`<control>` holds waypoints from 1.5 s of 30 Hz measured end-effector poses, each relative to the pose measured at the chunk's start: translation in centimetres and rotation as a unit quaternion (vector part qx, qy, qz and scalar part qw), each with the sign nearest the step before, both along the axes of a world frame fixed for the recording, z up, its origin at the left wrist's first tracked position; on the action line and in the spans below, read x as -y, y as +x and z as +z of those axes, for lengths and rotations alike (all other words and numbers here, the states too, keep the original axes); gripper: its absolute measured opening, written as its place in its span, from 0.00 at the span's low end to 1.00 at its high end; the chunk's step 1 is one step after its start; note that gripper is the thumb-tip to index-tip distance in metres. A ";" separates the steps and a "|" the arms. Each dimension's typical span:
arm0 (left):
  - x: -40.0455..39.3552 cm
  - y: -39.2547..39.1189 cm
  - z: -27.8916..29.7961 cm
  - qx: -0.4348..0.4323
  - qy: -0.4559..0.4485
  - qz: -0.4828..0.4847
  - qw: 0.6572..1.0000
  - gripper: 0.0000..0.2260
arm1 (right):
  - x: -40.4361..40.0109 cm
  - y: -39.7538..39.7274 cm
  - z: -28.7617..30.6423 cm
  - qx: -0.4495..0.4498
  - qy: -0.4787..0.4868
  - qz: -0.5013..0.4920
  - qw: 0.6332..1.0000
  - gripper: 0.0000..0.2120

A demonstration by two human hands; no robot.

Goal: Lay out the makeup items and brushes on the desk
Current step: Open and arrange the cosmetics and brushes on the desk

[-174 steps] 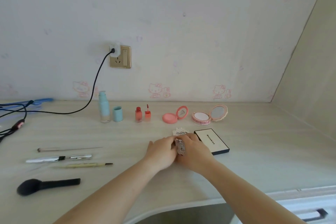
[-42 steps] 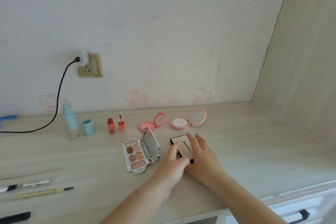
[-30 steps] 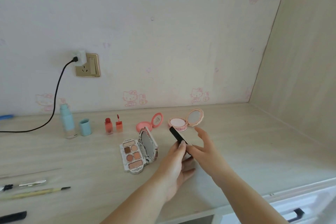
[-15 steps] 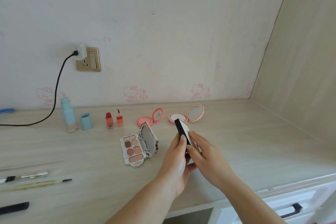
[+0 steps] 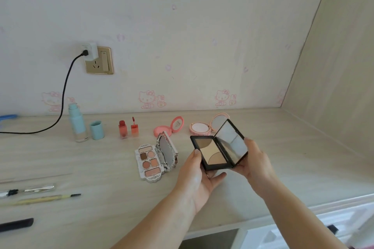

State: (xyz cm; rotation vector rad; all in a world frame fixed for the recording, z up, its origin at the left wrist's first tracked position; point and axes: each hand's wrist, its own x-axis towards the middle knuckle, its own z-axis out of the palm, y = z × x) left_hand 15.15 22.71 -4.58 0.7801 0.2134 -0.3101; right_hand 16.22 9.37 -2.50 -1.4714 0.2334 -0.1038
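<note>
At the centre of the frame, a flat black rectangular palette (image 5: 219, 148) with tan and cream powder pans now stands open above the pale wood-grain tabletop (image 5: 283, 157); half a second ago it was closed and on edge between the hands. The left hand (image 5: 199, 176) cradles its base from below, thumb curled against the near left edge, and the right hand (image 5: 257, 164) grips the mirrored lid, tilted up toward the right. The palette is off the surface, so by my reading the opening is done and setting it down is what remains.

Just left of it, the white ornate eyeshadow palette (image 5: 156, 156) lies open on the tabletop, where 5.8 seconds ago both hands covered it. Behind, toward the wall, stand the open coral round compact (image 5: 169, 128) and the open pink cushion compact (image 5: 208, 126), with the two small red lip tints (image 5: 128, 128), the pale blue pump bottle (image 5: 77, 124) and its blue cap (image 5: 96, 130) further left. At the lower left edge lie slim brushes (image 5: 43, 195), partly cut off, so I cannot count them surely. The bare patch under the hands looks free; the ornate palette's raised lid sits near enough to be knocked.
</note>
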 end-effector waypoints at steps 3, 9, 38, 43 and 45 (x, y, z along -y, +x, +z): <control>-0.2 0.1 -0.2 -0.016 0.012 0.018 1.000 0.13 | 0.7 0.5 0.4 -0.034 0.116 -0.018 0.992 0.12; -0.9 -1.0 0.1 -0.006 0.055 0.056 0.997 0.11 | 0.4 1.5 0.0 -0.084 0.130 -0.027 0.988 0.10; -2.5 0.7 -0.3 -0.010 0.222 -0.004 0.975 0.35 | 1.6 5.0 -1.7 -0.042 -0.325 0.074 0.942 0.18; -2.6 1.0 -0.4 -0.009 0.201 -0.011 0.979 0.42 | 2.3 6.0 -2.8 -0.049 -0.491 0.097 0.864 0.15; -2.7 1.2 -0.7 -0.009 0.197 -0.010 0.980 0.36 | 2.5 6.1 -3.2 -0.055 -0.510 0.097 0.853 0.14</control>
